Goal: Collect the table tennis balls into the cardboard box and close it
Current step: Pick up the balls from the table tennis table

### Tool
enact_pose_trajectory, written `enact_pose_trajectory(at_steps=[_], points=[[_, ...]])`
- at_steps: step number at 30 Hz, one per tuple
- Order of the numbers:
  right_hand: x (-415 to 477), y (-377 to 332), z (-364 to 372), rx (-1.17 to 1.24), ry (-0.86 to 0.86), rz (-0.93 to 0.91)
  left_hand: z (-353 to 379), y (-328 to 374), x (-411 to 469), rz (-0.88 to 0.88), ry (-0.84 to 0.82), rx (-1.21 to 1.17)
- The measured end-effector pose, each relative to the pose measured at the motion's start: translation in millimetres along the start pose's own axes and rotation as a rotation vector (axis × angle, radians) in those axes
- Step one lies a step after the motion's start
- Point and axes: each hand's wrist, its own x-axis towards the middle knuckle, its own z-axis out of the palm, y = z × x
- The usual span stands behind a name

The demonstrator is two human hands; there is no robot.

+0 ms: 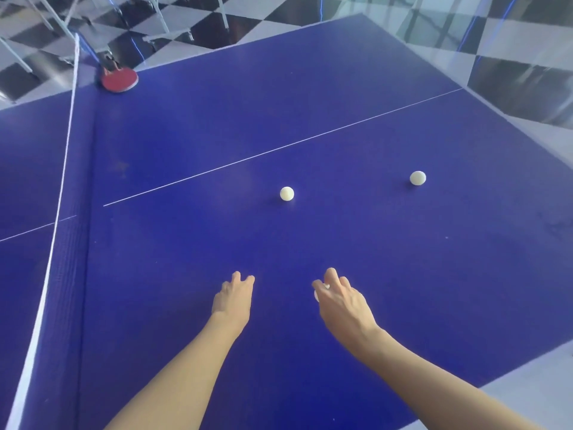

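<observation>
Two white table tennis balls lie loose on the blue table (pixel 186 243): one ball (pixel 286 193) near the middle, another ball (pixel 417 177) further right. My right hand (pixel 341 301) reaches over the table with its fingers curled round a third white ball (pixel 317 295), which peeks out under the thumb and fingers. My left hand (pixel 234 297) hovers beside it, fingers loosely bent, holding nothing. No cardboard box is in view.
The net (pixel 66 169) runs along the left side. A red paddle (pixel 119 79) lies at the far corner by the net post. The table's right and near edges drop to a checkered floor (pixel 527 88). Metal chair legs stand beyond the far edge.
</observation>
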Motion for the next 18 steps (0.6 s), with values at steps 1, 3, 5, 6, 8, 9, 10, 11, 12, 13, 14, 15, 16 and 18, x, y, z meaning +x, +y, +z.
enact_pose_trajectory(at_steps=[1, 3, 5, 6, 8, 9, 10, 11, 12, 13, 14, 15, 16, 18], points=[[1.8, -0.5, 1.0, 0.004, -0.018, -0.005, 0.9, -0.5, 1.3, -0.003, 0.003, -0.005], [3.8, -1.1, 4.6, 0.013, -0.056, -0.016, 2.5, -0.9, 0.3, -0.019, 0.012, 0.001], [4.6, -2.6, 6.0, 0.015, -0.075, -0.028, 3.9, -2.0, -4.0, -0.035, 0.029, 0.006], [4.7, -3.8, 5.1, 0.014, -0.083, -0.037, 4.2, -3.5, -7.6, -0.042, 0.047, 0.005], [5.5, -7.2, 0.9, 0.013, -0.082, -0.063, 1.1, -7.3, -16.7, -0.048, 0.105, -0.005], [5.9, -9.8, -3.0, 0.015, -0.076, -0.079, -2.2, -9.0, -23.0, -0.053, 0.140, -0.020], [6.4, -13.3, -7.9, 0.016, -0.072, -0.096, -6.2, -10.4, -30.1, -0.060, 0.171, -0.044], [6.4, -17.6, -13.2, 0.019, -0.069, -0.119, -10.8, -11.8, -39.0, -0.072, 0.205, -0.076], [5.7, -22.6, -19.2, 0.022, -0.064, -0.150, -15.6, -13.1, -50.4, -0.095, 0.238, -0.118], [4.8, -27.7, -25.3, 0.030, -0.054, -0.179, -20.5, -14.1, -62.8, -0.122, 0.274, -0.169], [2.6, -33.2, -32.4, 0.052, -0.042, -0.202, -25.0, -14.7, -77.2, -0.154, 0.309, -0.232], [-1.0, -38.7, -39.8, 0.085, -0.027, -0.225, -28.9, -15.2, -94.1, -0.189, 0.346, -0.301], [-5.2, -43.4, -46.4, 0.128, -0.011, -0.247, -32.5, -15.2, -111.5, -0.223, 0.389, -0.364], [-16.5, -52.6, -57.5, 0.178, 0.003, -0.317, -36.7, -14.4, -150.2, -0.290, 0.471, -0.436]])
